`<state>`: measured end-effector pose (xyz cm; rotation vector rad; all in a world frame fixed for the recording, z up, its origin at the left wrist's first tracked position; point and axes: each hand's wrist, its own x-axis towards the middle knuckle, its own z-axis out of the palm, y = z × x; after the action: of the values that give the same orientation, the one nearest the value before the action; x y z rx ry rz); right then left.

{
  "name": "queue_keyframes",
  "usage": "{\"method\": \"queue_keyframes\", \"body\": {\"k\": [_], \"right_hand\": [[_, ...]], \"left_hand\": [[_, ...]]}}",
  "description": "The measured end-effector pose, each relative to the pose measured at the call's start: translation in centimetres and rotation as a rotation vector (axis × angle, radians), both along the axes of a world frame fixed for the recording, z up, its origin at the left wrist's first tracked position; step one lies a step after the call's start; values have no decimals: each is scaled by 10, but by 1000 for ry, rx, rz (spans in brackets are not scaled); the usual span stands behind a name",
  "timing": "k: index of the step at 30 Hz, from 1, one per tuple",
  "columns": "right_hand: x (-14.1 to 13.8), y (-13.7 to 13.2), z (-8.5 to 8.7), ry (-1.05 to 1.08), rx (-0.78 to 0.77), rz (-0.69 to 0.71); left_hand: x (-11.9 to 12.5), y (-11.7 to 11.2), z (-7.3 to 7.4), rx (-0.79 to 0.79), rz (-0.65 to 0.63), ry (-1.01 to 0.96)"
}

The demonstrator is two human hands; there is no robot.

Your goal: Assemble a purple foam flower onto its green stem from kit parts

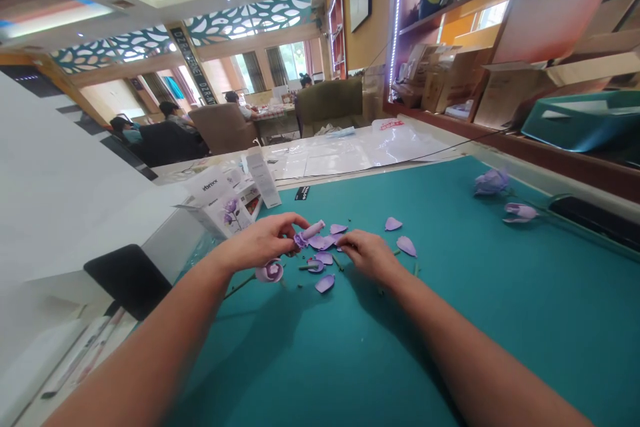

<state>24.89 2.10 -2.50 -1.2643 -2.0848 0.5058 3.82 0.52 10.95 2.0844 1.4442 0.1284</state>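
Observation:
My left hand is closed around a small purple flower centre, a rolled pale piece with a ruffled darker base. Over the loose petals, my right hand pinches with thumb and forefinger at the edge of a purple petal; whether it grips the petal is hard to see. Several more purple petals lie around, among them a petal in front and a petal to the right. Short green stem pieces are scattered between them. Below my left hand lies a partly built purple rose on a green stem.
A teal mat covers the table. Purple flowers lie at the far right beside a black tray. Printed boxes and a black panel stand left. Behind are clear plastic sheets, chairs and seated people.

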Motion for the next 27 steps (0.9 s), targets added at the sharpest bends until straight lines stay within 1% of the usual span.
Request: {"method": "queue_keyframes", "body": {"k": [4, 6, 8, 10, 11, 13, 16, 18, 20, 22, 23, 25, 27], "right_hand": [[-10, -10, -2, -120, 43, 246], [-16, -16, -1, -197, 76, 332], [-21, -22, -2, -291, 108, 358], [-27, -25, -5, -360, 132, 338], [-29, -26, -7, -376, 138, 320], [-32, -26, -10, -343, 123, 275], [-29, -22, -10, -240, 83, 201], [-23, -17, -5, -95, 31, 138], [-15, -11, 3, 178, -61, 105], [-7, -6, 11, 488, -172, 116], [-4, -5, 14, 597, -202, 125], [2, -6, 21, 713, -188, 112], [6, -8, 27, 742, -113, 78]], "left_hand": [[2, -8, 15, 5, 7, -126], [4, -14, 20, 11, 14, -191], [6, -18, 22, 23, 28, -219], [8, -22, 22, 47, 31, -217], [9, -23, 21, 64, 25, -202], [10, -25, 17, 98, 12, -157], [11, -27, 12, 127, 15, -117], [13, -28, 8, 148, 20, -112], [15, -29, 6, 171, 17, -106], [18, -30, 3, 180, 7, -111], [19, -30, 1, 181, 3, -118], [21, -29, -3, 189, -1, -132], [22, -27, -7, 203, 5, -134]]}}
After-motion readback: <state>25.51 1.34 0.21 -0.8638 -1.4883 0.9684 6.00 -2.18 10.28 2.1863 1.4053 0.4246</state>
